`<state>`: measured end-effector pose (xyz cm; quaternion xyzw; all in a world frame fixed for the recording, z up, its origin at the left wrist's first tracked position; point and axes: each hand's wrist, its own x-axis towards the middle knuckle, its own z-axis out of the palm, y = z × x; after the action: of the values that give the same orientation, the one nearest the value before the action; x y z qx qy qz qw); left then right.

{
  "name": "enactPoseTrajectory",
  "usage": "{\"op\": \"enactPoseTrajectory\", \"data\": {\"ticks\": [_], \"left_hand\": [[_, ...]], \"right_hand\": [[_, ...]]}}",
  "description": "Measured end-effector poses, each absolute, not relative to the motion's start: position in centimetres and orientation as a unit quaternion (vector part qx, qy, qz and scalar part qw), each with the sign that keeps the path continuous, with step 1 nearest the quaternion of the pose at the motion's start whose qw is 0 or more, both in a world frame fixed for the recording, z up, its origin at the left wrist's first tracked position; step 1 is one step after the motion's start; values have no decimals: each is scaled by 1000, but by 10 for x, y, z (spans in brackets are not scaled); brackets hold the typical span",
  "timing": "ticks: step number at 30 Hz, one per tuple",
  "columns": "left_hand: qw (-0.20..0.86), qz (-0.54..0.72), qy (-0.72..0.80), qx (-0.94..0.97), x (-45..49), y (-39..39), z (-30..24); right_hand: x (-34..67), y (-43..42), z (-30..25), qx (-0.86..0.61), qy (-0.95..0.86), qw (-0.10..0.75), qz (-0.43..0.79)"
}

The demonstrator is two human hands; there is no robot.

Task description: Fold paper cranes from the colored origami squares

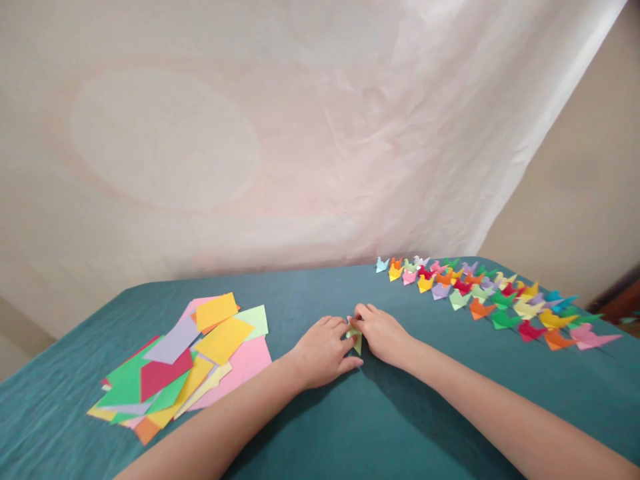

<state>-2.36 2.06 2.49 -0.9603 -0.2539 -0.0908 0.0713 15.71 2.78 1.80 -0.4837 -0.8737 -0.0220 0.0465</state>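
A small light green folded paper (358,344) lies on the cloth between my two hands, partly covered by fingers. My left hand (323,352) reaches it from the left, its fingertips holding the paper down and its thumb resting lower on the cloth. From the other side my right hand (377,331) has its fingers bent and pinched at the paper's upper edge. Which folds have been made is hidden by the fingers.
A loose pile of coloured paper sheets (167,373) is spread on the left of the teal-covered table (320,440). Rows of small folded paper birds (505,320) stand at the right. Pale fabric (300,147) hangs behind the table.
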Motion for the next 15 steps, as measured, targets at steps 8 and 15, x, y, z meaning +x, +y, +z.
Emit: {"op": "enactPoseTrajectory", "data": {"ticks": [8,15], "left_hand": [[69,-88,-256,-960,-25,19,26],[61,-82,-249,-963,-25,20,28]], "right_hand": [[160,39,13,-489,-869,71,2],[189,39,-4,-431,-861,216,159]]}}
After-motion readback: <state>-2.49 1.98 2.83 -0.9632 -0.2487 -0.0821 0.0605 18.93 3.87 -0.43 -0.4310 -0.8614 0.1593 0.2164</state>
